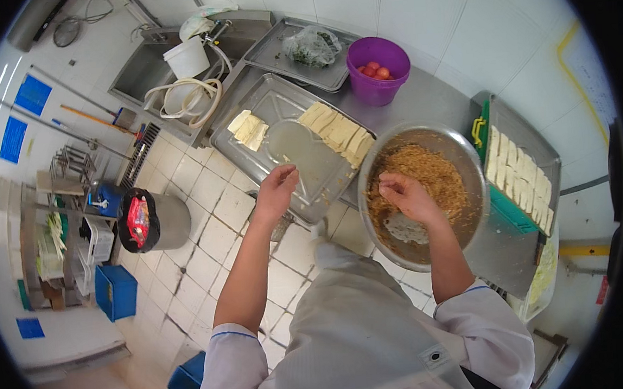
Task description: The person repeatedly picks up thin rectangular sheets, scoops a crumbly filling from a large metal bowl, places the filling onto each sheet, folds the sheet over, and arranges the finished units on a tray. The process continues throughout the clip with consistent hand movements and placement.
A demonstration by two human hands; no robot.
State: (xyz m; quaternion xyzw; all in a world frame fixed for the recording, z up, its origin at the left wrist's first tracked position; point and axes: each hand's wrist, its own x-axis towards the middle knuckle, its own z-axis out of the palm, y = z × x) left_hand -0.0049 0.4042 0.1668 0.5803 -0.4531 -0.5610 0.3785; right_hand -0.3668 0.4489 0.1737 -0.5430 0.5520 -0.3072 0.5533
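My left hand (277, 189) is over the near edge of a wide metal tray (243, 159). Its fingers are curled together; what they hold, if anything, is hidden. On that tray lie a small stack of pale yellow folded sheets (249, 130) at the left and a row of pale yellow flat pieces (336, 133) along the far right side. Over a large round metal bowl (474, 186) is my right hand (407, 195), fingers pinched, their contents too small to name. The bowl holds an orange-brown crumbly mixture (433, 167), with a greyish patch (405, 228) near its front.
Beyond the bowl stands a purple bucket (379, 71) of red round items. A tray with a bagged green item (312, 46) sits behind. At right, a green tray (511, 212) carries rows of pale pieces. A sink (143, 73) with a hose and a lined bin (168, 222) are left.
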